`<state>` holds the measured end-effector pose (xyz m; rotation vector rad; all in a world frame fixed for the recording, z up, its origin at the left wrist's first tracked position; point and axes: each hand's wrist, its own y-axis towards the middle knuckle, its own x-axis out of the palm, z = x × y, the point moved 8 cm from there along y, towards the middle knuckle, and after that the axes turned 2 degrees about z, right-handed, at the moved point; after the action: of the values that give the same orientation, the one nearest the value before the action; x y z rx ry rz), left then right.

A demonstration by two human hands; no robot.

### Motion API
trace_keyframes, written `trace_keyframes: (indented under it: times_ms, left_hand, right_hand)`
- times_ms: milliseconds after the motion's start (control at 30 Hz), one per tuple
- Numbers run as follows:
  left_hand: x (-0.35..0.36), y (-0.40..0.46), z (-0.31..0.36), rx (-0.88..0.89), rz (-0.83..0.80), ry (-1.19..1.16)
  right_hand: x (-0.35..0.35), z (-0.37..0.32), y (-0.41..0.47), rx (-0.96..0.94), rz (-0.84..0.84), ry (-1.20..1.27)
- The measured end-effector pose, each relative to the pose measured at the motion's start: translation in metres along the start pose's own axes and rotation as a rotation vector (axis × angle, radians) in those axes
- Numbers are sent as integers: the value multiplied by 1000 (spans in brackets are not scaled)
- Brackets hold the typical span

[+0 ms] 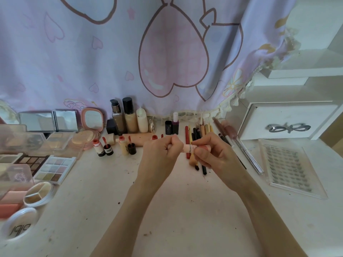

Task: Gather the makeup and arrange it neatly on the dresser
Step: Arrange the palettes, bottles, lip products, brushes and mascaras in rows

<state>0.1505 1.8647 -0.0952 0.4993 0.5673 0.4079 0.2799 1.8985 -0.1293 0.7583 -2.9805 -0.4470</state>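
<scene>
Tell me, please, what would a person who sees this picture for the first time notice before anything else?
First the two hands at the centre: the left hand and the right hand both grip one small pink tube above the dresser top. Behind them hangs a lilac curtain printed with a big pink heart. Open eyeshadow palettes lie at the left edge, and a clear tray of false lashes at the right.

I see palettes [53,168] at the worktop's [167,210] left, bottles [130,117] at the back, pencils [196,134] right of them, a lash tray [289,167] far right.
</scene>
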Motion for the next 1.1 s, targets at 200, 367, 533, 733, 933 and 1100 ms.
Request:
trace_keyframes:
  times_ms: [200,367,533,733,933,1100]
  left_hand:
    - [-15,15,20,-25,-51,30]
    - [-78,46,10,-191,181,54]
    - [-61,64,33,-149,-17,45]
    - [-53,65,-1,-160,-283,216]
    - [-36,84,-29,-184,-396,450]
    - [-15,96,-54,-250,-492,567]
  right_hand:
    - [-1,-14,10,58,-14,133]
    - [-43,-39,8,-19,126,211]
    - [-35,-47,27,78,217,244]
    - [-38,-4,29,339,283,675]
    - [-36,18,50,329,272,216]
    - [-28,19,72,256,218,-242]
